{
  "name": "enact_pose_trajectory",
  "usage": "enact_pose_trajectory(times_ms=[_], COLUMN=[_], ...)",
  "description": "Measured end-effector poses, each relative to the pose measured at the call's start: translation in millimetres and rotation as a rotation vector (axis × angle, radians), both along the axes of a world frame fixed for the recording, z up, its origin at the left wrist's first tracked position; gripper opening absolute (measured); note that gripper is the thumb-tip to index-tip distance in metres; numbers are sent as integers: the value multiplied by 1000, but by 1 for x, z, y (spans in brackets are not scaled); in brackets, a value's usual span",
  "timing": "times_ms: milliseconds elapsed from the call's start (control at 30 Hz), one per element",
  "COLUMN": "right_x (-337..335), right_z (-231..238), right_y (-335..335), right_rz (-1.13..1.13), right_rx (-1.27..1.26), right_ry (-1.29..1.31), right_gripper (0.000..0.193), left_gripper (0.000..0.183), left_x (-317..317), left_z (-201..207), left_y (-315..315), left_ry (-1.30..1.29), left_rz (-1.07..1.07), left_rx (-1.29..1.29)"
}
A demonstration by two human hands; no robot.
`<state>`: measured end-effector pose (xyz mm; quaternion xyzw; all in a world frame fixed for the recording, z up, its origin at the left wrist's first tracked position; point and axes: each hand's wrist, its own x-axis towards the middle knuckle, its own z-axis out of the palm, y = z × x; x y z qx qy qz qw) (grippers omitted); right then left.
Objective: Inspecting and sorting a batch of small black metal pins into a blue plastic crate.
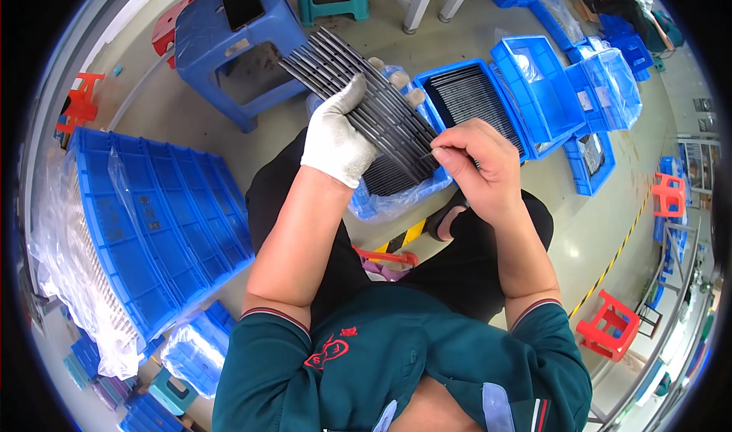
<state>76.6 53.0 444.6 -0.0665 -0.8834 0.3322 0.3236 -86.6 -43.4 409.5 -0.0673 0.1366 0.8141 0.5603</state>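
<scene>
My left hand (336,136), in a white glove, is closed around a fanned row of long black rods (389,119). The rods slant from the upper left down to the right, side by side, and gloved fingertips show past their far edge. At the lower right end of the row, my bare right hand (482,165) pinches with thumb and forefinger. Something thin and dark seems to be at its fingertips, too small to make out. Below the rods stands a blue bin (374,205) lined with clear plastic, with more black rods in it.
A blue bin of rods (465,89) stands beyond my right hand, with blue bins (540,89) beside it. A blue stool (248,32) is at the far left. Stacked blue crates (152,226) rise by my left arm. A red stool (608,327) stands right.
</scene>
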Motion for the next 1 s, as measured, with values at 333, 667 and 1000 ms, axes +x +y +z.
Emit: enact_pose_trajectory(times_ms=[333, 667, 1000], right_x=[0, -1, 0], right_z=[-6, 3, 3], right_y=[2, 0, 1], right_rz=[5, 67, 91], right_rx=[109, 359, 339], right_ry=[-124, -135, -155], right_gripper=[11, 14, 14], left_gripper=[25, 32, 25], left_x=[-3, 0, -2], left_z=[5, 3, 0], left_y=[-4, -2, -4], left_ry=[28, 70, -28], left_rz=[5, 21, -20], left_rx=[-46, -138, 30])
